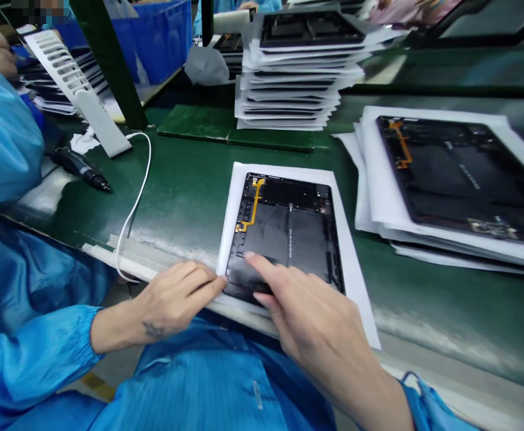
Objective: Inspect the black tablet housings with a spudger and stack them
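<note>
A black tablet housing [284,233] with an exposed inner side and a yellow flex cable [253,206] lies flat on a white sheet [232,209]. My right hand [315,317] is spread over its lower part, with the fingertips resting on the black panel. My left hand [181,290] lies against the housing's lower left edge, its fingers together and not clearly gripping. The hands hide the housing's bottom corner.
On the green mat [190,197], stacks of housings on white sheets [463,179] [297,78] stand to the right and behind. An electric screwdriver [79,170] with a white cable [138,197] lies left. A co-worker's blue sleeve [1,131] intrudes at left beside a blue bin [127,42].
</note>
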Tool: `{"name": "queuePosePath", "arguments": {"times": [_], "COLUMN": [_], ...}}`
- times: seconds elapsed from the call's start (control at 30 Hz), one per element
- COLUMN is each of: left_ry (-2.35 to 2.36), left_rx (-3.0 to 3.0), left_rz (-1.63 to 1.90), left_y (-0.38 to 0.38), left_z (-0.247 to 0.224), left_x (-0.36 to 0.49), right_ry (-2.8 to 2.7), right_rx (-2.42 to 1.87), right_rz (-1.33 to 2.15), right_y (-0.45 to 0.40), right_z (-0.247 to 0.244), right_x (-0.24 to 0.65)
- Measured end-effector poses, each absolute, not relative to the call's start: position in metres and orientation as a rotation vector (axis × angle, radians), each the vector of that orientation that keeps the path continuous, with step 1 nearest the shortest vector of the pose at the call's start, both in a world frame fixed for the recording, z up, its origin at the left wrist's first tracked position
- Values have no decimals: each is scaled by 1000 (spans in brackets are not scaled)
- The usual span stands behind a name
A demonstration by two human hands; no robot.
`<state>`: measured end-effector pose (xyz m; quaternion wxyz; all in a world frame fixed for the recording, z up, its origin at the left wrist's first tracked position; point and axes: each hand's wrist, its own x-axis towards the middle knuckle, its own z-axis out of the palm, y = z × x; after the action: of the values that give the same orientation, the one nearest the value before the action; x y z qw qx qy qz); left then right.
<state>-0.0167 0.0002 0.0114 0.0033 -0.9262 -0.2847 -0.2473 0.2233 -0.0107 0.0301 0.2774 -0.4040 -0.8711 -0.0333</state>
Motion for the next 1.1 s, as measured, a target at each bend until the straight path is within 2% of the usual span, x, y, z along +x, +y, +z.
{"name": "queuePosePath", "arguments": {"times": [0.1,0.27,0.4,0.77,1.1], "left_ry": [-1153,-1045,-1061,-1018,-1006], "left_rx": [-3084,-3319,-3286,-3209,-3178], "left_rz": [-783,-617,-681,-876,-772], "left_y": [18,34,33,32,32], "left_z": [11,17,13,-11,-9], "left_x": [-19,-17,-13,-8,-6], "right_ry": [-2409,-2492,-2388,-2421,-2738], "right_rx": [-1067,-991,-1024,-1091,-932], "right_rz": [-9,210,234,98,-245], "right_y": [-7,-10,-16,-16,-11], "right_z": [31,22,16,14,32], "right_x": [226,228,225,218,214]}}
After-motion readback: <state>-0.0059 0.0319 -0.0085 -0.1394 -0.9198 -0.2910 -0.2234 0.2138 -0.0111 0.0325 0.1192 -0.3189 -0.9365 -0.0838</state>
